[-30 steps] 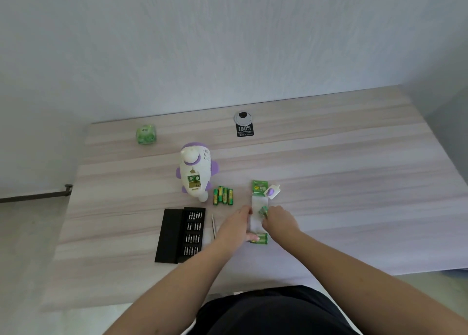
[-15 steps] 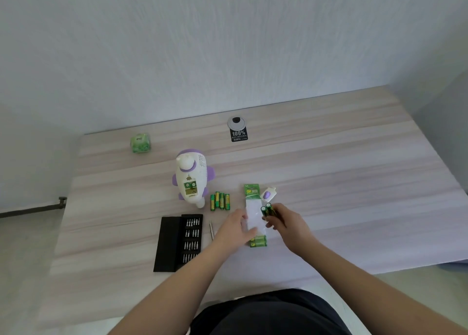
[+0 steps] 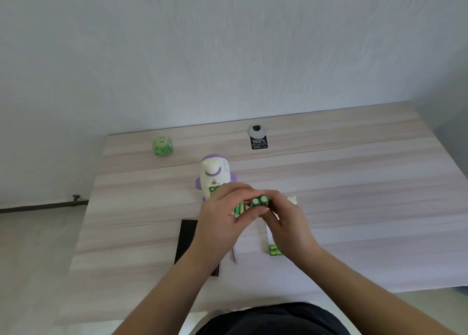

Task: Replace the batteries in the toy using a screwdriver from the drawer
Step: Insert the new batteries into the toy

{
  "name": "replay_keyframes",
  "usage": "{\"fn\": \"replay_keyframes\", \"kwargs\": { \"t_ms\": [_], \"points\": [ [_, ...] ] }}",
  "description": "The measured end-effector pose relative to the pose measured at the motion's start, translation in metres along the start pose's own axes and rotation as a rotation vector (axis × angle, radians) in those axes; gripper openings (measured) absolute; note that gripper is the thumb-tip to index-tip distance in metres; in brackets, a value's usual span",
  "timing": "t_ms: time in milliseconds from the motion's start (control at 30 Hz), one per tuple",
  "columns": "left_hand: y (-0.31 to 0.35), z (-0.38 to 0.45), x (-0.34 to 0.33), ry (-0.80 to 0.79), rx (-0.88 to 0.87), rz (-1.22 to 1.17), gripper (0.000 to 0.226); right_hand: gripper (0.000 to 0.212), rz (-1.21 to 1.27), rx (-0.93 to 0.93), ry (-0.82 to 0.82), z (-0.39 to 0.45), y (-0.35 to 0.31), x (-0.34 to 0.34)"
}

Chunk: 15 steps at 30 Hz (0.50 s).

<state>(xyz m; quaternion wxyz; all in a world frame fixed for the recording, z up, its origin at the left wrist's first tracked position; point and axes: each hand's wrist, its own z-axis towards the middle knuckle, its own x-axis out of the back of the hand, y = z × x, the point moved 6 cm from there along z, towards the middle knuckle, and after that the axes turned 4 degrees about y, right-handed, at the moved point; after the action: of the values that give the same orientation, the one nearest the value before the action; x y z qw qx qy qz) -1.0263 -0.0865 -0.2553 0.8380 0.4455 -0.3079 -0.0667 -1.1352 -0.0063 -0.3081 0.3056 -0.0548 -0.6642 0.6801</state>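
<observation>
Change: both hands have come up from the pack [image 3: 275,250] and now meet above the table [image 3: 354,195], in front of the toy [image 3: 214,176].
Meaning: I judge new batteries [image 3: 259,201] are out, ready for loading.
Right hand [image 3: 288,223]: curled, pinching two batteries, ends toward me.
Left hand [image 3: 222,218]: fingers curled over them, touching.
Toy: lying just behind, compartment open.

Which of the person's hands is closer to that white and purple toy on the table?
Left. The left hand hovers just in front of the toy, overlapping its lower part in this view. The right hand, holding two green batteries, sits further to the toy's right.
</observation>
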Motion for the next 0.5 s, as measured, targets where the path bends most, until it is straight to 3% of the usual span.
{"fn": "replay_keyframes", "kwargs": {
  "t_ms": [233, 500],
  "points": [
    [0.018, 0.002, 0.061, 0.175, -0.122, -0.016, 0.021, 0.019, 0.010, 0.183, 0.038, 0.013, -0.057, -0.029],
    [0.026, 0.002, 0.107, 0.268, -0.266, -0.024, 0.030, 0.013, -0.030, 0.261, 0.056, 0.018, -0.096, -0.056]
  ]
}}
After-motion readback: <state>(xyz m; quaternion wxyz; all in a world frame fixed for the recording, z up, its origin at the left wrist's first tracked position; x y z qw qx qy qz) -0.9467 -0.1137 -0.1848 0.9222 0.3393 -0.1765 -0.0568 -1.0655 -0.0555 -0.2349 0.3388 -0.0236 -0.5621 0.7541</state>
